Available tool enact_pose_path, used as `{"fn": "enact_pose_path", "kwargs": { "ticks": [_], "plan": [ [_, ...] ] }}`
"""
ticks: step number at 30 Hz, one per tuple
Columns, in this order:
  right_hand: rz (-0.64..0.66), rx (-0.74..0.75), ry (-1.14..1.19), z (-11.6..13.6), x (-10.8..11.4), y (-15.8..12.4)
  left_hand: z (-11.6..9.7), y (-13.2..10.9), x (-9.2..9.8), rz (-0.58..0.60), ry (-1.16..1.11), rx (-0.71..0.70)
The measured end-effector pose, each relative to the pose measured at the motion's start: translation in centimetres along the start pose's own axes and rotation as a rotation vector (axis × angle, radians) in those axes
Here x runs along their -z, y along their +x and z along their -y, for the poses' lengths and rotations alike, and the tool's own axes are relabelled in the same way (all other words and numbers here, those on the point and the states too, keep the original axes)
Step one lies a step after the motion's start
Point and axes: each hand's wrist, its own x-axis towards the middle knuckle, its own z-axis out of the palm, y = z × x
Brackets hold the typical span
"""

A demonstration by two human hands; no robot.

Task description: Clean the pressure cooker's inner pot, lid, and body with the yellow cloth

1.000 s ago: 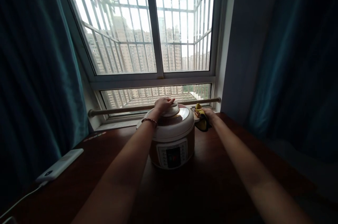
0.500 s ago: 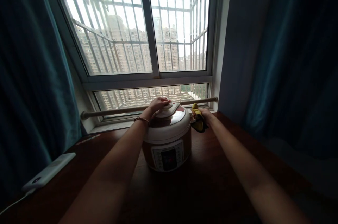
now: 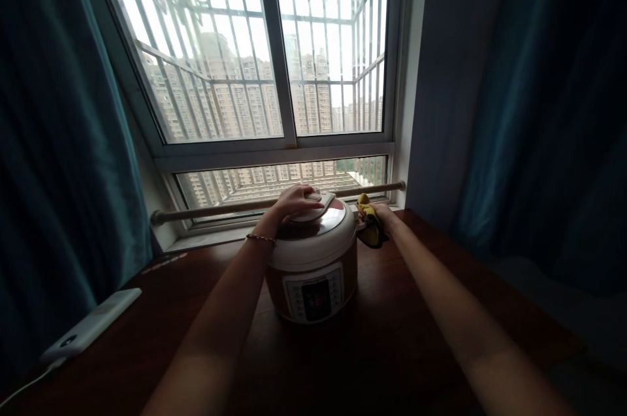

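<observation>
Lays the left hand [image 3: 297, 200] on the lid [image 3: 334, 216] of the cooker [image 3: 313, 260] with fingers bent, cannot tell whether gripping; holds a yellow-and-black cloth [image 3: 371, 219] in curled fingers of the right hand [image 3: 385, 214], beside the cooker; has the cooker upright on the surface [image 3: 401, 311], before the window [image 3: 220, 76]

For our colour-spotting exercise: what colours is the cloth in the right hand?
The cloth is yellow and blackish, seen best in the head view.
</observation>
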Motion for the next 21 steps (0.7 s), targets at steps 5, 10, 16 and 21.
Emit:
{"fn": "enact_pose_path", "kwargs": {
  "ticks": [5,10,16,21],
  "plan": [
    [-0.026,-0.045,-0.014,0.1,-0.2,-0.3,0.1,0.0,-0.3,-0.072,0.077,0.001],
    [-0.045,-0.042,0.014,0.3,-0.8,-0.9,0.2,-1.0,0.8,-0.218,0.106,0.022],
    [-0.268,0.131,0.167,2.9,-1.8,-2.8,0.2,-1.7,1.5,-0.343,0.119,0.014],
    [-0.358,0.244,0.368,2.4,-4.3,-6.7,0.3,-1.6,1.4,-0.337,0.115,0.016]
  ]
}}
